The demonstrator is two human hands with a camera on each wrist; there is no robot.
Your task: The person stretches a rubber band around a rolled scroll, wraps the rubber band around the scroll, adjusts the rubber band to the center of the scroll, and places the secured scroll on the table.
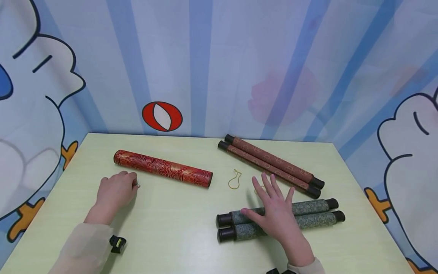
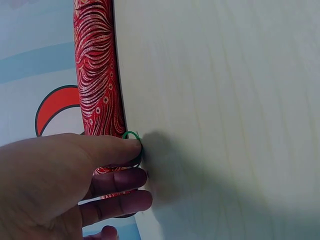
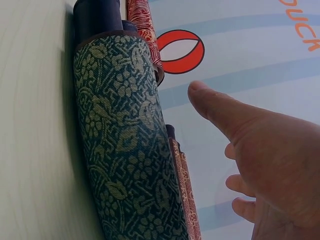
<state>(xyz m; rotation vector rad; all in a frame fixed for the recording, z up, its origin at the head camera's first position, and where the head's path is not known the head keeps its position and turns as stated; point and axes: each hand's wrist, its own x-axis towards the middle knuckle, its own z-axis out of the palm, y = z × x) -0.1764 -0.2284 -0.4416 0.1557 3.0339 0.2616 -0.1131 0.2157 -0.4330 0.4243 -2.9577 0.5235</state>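
Between thumb and index finger, my left hand (image 1: pixel 116 192) pinches a thin green band (image 2: pixel 131 133), close over the table below a red patterned roll (image 1: pixel 163 168). In the left wrist view, the curled fingers overlap one end of that roll. My right hand (image 1: pixel 278 215) is spread, fingers apart, above two grey-green rolled scrolls (image 1: pixel 318 220) with black end knobs, and holds nothing. Its fingers partly hide a small yellow band (image 1: pixel 256 191). Another yellow rubber band (image 1: pixel 234 188), twisted into a loop, lies to the left of these fingertips.
Two brown patterned scrolls (image 1: pixel 270 158) with black ends lie side by side at the back right, angled toward the green pair. Behind the pale table (image 1: pixel 164 236) hangs a blue striped backdrop (image 1: pixel 226 68) with cartoon birds.
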